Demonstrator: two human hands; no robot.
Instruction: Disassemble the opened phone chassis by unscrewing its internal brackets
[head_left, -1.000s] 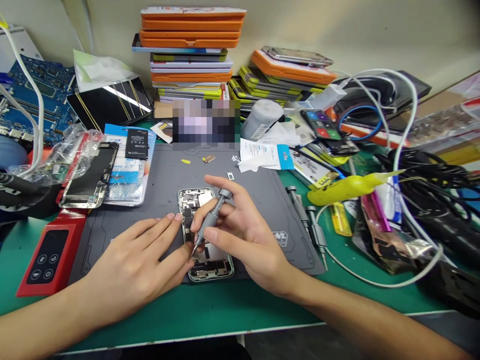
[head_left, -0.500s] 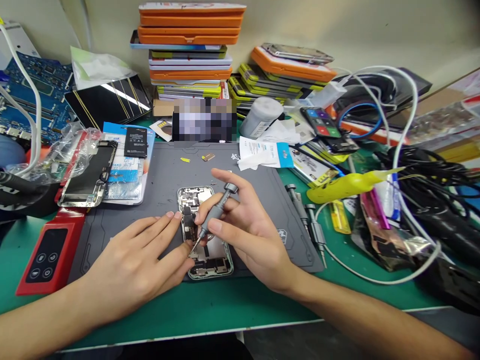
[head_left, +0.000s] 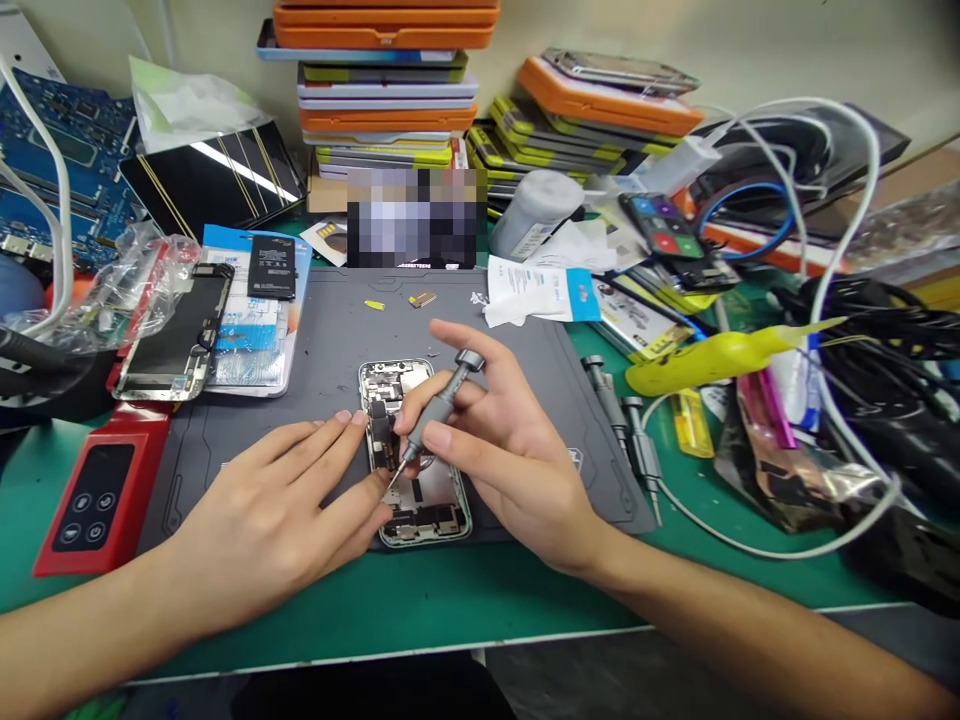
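Note:
An opened smartphone (head_left: 431,495) lies on the dark grey mat (head_left: 315,300), its inner boards and frame exposed. My right hand (head_left: 517,450) is closed around a grey precision screwdriver (head_left: 435,415), tilted with its thin shaft pointing down and left. The tip is at the phone's left edge, beside my left fingertips; exactly what it touches cannot be made out. My left hand (head_left: 277,500) holds nothing visible, its stretched fingers resting along the phone's left side. Both hands hide parts of the phone.
Left are a red device (head_left: 97,500), a removed screen assembly (head_left: 169,345) and a black battery (head_left: 274,268). More screwdrivers (head_left: 641,450) and a yellow bottle (head_left: 697,362) lie right, near a white cable (head_left: 825,545). Stacked boxes (head_left: 386,120) stand behind.
The camera view has shifted slightly, so the bench appears a little higher in the picture. Both hands keep nearly the same pose at the phone, with the screwdriver still in my right hand.

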